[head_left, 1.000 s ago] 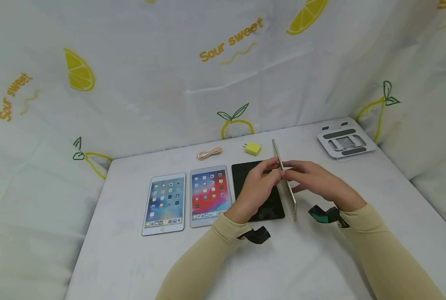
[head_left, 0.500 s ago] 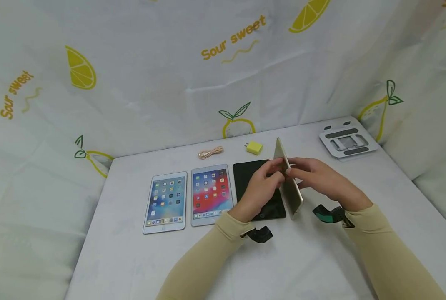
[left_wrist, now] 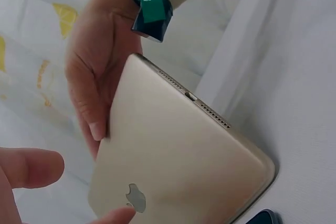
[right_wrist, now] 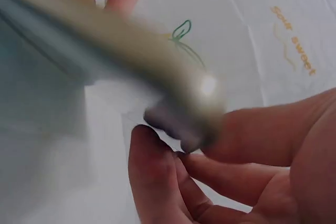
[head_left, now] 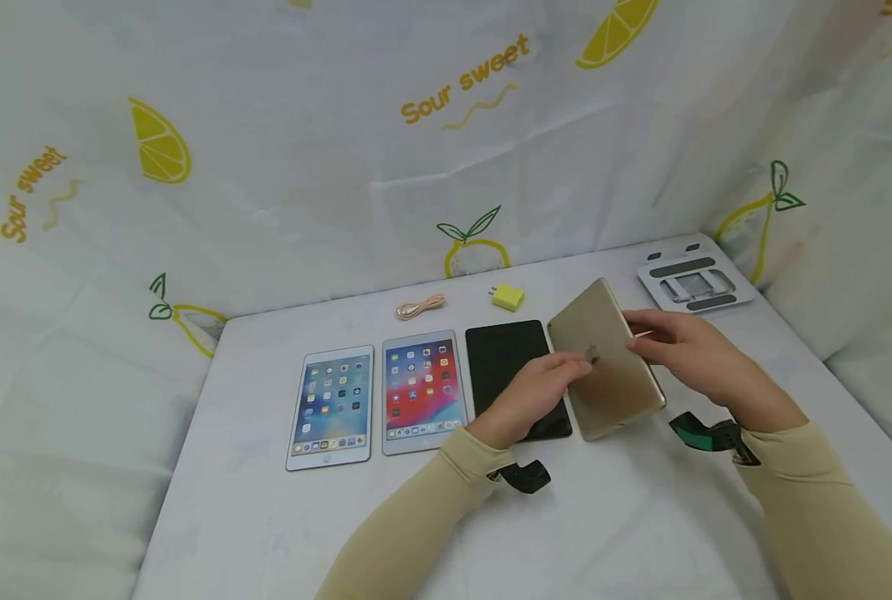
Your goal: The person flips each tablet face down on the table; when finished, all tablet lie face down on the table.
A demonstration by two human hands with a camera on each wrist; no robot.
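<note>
A gold tablet [head_left: 614, 383] stands tilted at the right of a row of tablets, its lower left edge close to the table and its back with the logo facing left. My right hand [head_left: 701, 354] pinches its raised right edge, thumb on the back. The left hand [head_left: 528, 396] reaches over a black-screened tablet [head_left: 502, 358], fingertips at the logo. In the left wrist view the left thumb [left_wrist: 34, 167] is apart from the gold back, and the right hand [left_wrist: 100, 61] grips the far edge. The right wrist view shows the tablet's edge [right_wrist: 121, 51] blurred.
Two white-framed tablets with lit screens, one blue [head_left: 333, 404] and one red and blue [head_left: 422, 387], lie on the left. Behind are a coiled cable [head_left: 419, 307] and a yellow charger plug [head_left: 508, 297]. A folded metal stand [head_left: 694, 265] lies at the back right corner.
The gold tablet has tipped from nearly edge-on over to the right, so its back now shows. My right hand has moved right with it; the left fingers no longer grip its edge.
</note>
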